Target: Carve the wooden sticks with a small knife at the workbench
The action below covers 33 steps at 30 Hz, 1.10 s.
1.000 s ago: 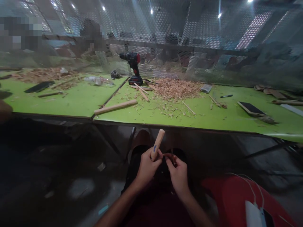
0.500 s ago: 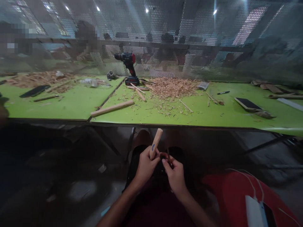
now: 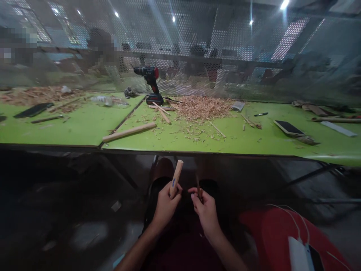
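My left hand [image 3: 165,205] is closed around the lower end of a pale round wooden stick [image 3: 177,174] that carries a blue mark. The stick points up and leans slightly right, over my lap. To its right, my right hand [image 3: 207,210] pinches a thin dark-brown tool [image 3: 198,190], held upright; its kind is too dark and blurred to make out. A gap separates the two hands. Both are below the front edge of the green table [image 3: 169,145], and my palms hide parts of what they hold.
On the table are a cordless drill [image 3: 152,84], a heap of wood shavings [image 3: 203,107], a thick wooden rod [image 3: 129,131], a phone [image 3: 289,128] and a pen [image 3: 261,114]. A perforated screen [image 3: 180,79] stands behind. On a red stool [image 3: 254,226] lies a white power bank [image 3: 297,254].
My hands have moved apart: the left with the wooden stick went left and slightly down, while the thin tool no longer sits close to the stick. The camera view shifted slightly.
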Each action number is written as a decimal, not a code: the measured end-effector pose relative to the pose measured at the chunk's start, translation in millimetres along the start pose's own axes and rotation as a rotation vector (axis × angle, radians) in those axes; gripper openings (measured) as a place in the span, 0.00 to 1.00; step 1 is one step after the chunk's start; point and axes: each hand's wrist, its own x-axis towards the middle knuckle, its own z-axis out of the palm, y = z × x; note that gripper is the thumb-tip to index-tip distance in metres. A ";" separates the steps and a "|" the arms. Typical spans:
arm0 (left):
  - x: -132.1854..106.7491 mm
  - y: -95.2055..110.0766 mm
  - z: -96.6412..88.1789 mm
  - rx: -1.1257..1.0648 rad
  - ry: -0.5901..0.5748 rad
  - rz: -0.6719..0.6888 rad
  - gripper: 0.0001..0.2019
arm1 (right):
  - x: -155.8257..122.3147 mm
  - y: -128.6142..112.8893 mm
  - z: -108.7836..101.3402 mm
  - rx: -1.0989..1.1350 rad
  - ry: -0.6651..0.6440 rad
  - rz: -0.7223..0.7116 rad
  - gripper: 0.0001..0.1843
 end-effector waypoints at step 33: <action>245.3 161.7 -44.0 0.165 0.020 0.237 0.16 | 9.4 30.5 -27.3 0.008 -0.060 0.100 0.17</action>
